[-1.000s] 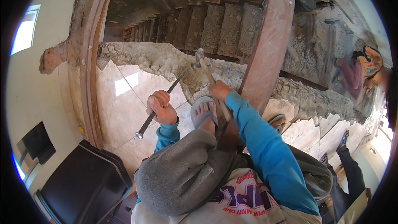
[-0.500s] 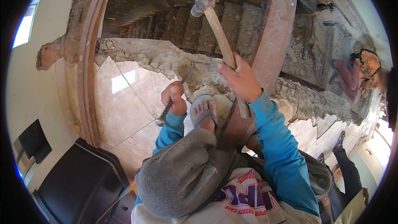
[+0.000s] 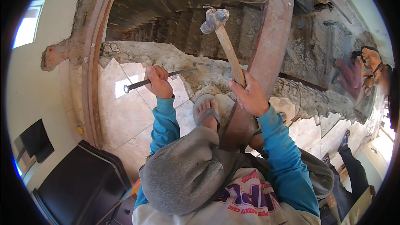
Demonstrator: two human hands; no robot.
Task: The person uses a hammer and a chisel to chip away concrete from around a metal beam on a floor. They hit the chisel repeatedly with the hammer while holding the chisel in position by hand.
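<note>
My left hand (image 3: 159, 82) is closed around a steel chisel (image 3: 139, 84), whose shiny struck end points left. Its thin tip reaches right to the rough broken concrete edge (image 3: 166, 55); whether it touches cannot be told. My right hand (image 3: 252, 96) grips the wooden handle of a hammer (image 3: 230, 53). Its worn, dusty head is raised over the dark stairs, above and to the right of the chisel tip. My sandalled foot (image 3: 207, 110) stands on the floor just below the broken edge, between both hands.
Cracked pale tiles (image 3: 125, 112) border the broken edge, and rubble-strewn steps (image 3: 208, 33) lie beyond it. A reddish-brown beam (image 3: 271, 37) crosses on the right. A black chair (image 3: 83, 179) stands at lower left. Another person (image 3: 366, 75) crouches at far right; a person's leg (image 3: 352, 175) shows lower right.
My left hand has moved up and left, swinging the chisel from steep to nearly level. The hammer has shifted slightly right and down with my right hand.
</note>
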